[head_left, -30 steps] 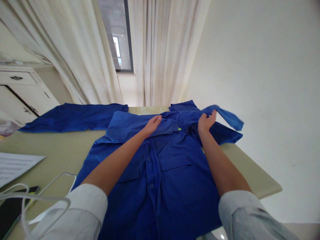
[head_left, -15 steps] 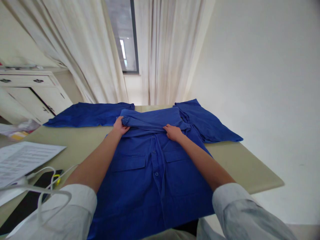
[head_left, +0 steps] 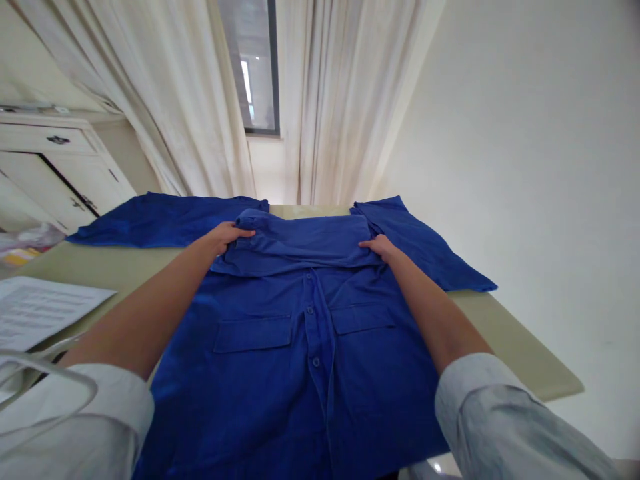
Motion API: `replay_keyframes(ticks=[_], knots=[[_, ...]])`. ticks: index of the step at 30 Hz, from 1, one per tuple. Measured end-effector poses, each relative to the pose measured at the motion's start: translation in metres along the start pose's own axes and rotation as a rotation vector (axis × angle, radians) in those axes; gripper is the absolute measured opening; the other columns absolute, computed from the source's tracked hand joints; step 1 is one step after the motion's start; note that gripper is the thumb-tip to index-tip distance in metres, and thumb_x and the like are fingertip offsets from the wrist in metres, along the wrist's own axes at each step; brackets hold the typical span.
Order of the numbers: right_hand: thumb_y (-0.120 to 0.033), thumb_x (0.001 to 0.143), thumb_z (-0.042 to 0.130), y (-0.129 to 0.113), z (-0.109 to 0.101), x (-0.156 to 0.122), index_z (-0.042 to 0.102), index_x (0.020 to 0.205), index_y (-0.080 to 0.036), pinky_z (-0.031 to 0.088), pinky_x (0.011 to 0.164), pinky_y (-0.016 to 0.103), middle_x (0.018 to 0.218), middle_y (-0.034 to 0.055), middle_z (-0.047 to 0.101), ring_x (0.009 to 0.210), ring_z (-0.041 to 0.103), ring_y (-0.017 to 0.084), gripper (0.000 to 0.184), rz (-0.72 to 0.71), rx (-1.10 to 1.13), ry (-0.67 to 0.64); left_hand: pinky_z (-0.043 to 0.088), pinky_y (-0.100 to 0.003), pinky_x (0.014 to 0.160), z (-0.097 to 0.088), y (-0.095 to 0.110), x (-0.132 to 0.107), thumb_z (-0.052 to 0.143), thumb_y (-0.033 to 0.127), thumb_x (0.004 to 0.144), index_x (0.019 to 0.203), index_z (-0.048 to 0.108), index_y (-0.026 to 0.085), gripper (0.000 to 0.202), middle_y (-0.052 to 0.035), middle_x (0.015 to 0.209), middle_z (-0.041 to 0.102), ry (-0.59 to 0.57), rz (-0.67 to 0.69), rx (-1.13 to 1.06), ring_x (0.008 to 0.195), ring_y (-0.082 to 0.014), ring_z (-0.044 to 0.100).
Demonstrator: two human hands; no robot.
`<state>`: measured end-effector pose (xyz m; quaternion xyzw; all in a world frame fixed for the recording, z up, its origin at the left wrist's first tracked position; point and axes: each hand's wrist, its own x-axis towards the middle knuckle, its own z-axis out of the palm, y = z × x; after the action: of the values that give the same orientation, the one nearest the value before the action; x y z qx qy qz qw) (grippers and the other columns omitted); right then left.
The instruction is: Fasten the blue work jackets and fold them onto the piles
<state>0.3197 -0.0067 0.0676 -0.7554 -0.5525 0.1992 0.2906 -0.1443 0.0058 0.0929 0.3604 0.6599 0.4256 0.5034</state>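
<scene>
A blue buttoned work shirt (head_left: 310, 360) lies face up on a beige table (head_left: 505, 333), with two chest pockets showing. Its upper part is folded over into a wide band (head_left: 300, 243), which hides the collar area. Its sleeves (head_left: 160, 223) spread out to the left, and the other side's cloth (head_left: 415, 243) runs off to the right. My left hand (head_left: 230, 233) lies on the band's left end, fingers flat on the cloth. My right hand (head_left: 380, 248) rests on the band's right end, not visibly gripping it.
A sheet of printed paper (head_left: 45, 313) lies on the table at left, with a white cable (head_left: 40, 367) near my left cuff. The table's right edge runs down to the lower right. Behind stand a white cabinet (head_left: 55, 160) and long curtains (head_left: 330, 100).
Both hands have slid outward along the fold, the left one leftward and the right one rightward. The band now lies flatter and wider. The view has shifted slightly.
</scene>
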Motion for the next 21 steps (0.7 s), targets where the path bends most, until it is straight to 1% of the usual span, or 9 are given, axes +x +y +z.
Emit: replay_keyframes(ticks=[2,4,7,9,12,13,17,19,21], knots=[[-0.034,0.081,0.085,-0.010,-0.007,0.018,0.072,0.115,-0.008,0.062,0.084,0.038,0.100,0.0148,0.078,0.089,0.074,0.026,0.045,-0.020,0.032,-0.055,0.065,-0.054,0.089,-0.004,0.019,0.002,0.099,0.032,0.062,0.091,0.074,0.017,0.041,-0.0114,0.088,0.079,-0.032,0.154,-0.002,0.094,-0.0345,0.077],[-0.033,0.086,0.079,-0.024,-0.016,0.037,0.071,0.119,-0.010,0.061,0.089,0.038,0.107,0.0137,0.077,0.096,0.073,0.025,0.042,-0.071,0.040,-0.006,0.059,-0.053,0.101,-0.010,0.037,0.004,0.092,0.039,0.076,0.097,0.073,0.015,0.038,-0.0123,0.103,0.079,0.106,0.338,0.153,0.111,-0.0343,0.073],[-0.032,0.088,0.074,-0.040,-0.022,0.057,0.060,0.140,-0.008,0.052,0.108,0.048,0.131,0.0206,0.069,0.122,0.066,0.032,0.059,-0.185,-0.063,0.219,0.038,-0.058,0.123,-0.010,0.051,0.005,0.086,0.041,0.084,0.122,0.063,0.010,0.054,-0.0189,0.144,0.062,0.384,0.524,0.482,0.146,-0.0391,0.048],[-0.035,0.088,0.074,-0.041,-0.020,0.054,0.051,0.149,-0.006,0.046,0.114,0.054,0.141,0.0254,0.063,0.132,0.060,0.037,0.072,-0.239,-0.146,0.257,0.032,-0.058,0.126,-0.004,0.042,-0.001,0.089,0.038,0.079,0.134,0.057,0.010,0.070,-0.0217,0.153,0.054,0.380,0.556,0.593,0.151,-0.0406,0.041],[-0.046,0.091,0.071,-0.021,-0.014,0.017,0.047,0.154,-0.007,0.044,0.116,0.054,0.147,0.0256,0.059,0.136,0.057,0.037,0.078,-0.320,-0.232,0.099,0.037,-0.054,0.124,0.000,-0.001,-0.032,0.087,0.047,0.078,0.141,0.057,0.015,0.077,-0.0198,0.149,0.059,0.127,0.632,0.701,0.147,-0.0399,0.049],[-0.049,0.092,0.070,-0.008,-0.014,-0.004,0.046,0.155,-0.008,0.044,0.116,0.053,0.149,0.0254,0.058,0.138,0.056,0.037,0.078,-0.344,-0.268,0.043,0.033,-0.055,0.126,-0.002,-0.022,-0.050,0.084,0.053,0.080,0.144,0.056,0.016,0.079,-0.0197,0.154,0.056,0.057,0.675,0.748,0.150,-0.0411,0.045],[-0.061,0.093,0.065,0.055,-0.027,-0.104,0.043,0.157,-0.003,0.043,0.118,0.057,0.153,0.0308,0.051,0.141,0.053,0.042,0.089,-0.372,-0.406,-0.012,0.020,-0.071,0.126,-0.029,-0.113,-0.139,0.068,0.071,0.086,0.157,0.050,0.022,0.089,-0.0210,0.168,0.040,0.022,0.642,0.995,0.157,-0.0491,0.028],[-0.063,0.097,0.058,0.074,-0.031,-0.153,0.049,0.154,-0.007,0.041,0.120,0.056,0.150,0.0272,0.056,0.143,0.052,0.040,0.080,-0.461,-0.391,0.015,0.019,-0.064,0.129,-0.040,-0.149,-0.182,0.052,0.067,0.098,0.164,0.042,0.027,0.078,-0.0137,0.170,0.040,-0.126,0.736,1.098,0.159,-0.0392,0.032],[-0.064,0.102,0.050,0.074,-0.026,-0.195,0.054,0.153,-0.014,0.039,0.123,0.055,0.150,0.0217,0.058,0.143,0.052,0.036,0.072,-0.563,-0.334,-0.045,0.017,-0.059,0.132,-0.043,-0.174,-0.215,0.045,0.063,0.103,0.169,0.032,0.032,0.074,-0.0078,0.173,0.035,-0.264,0.859,1.183,0.160,-0.0324,0.031]])
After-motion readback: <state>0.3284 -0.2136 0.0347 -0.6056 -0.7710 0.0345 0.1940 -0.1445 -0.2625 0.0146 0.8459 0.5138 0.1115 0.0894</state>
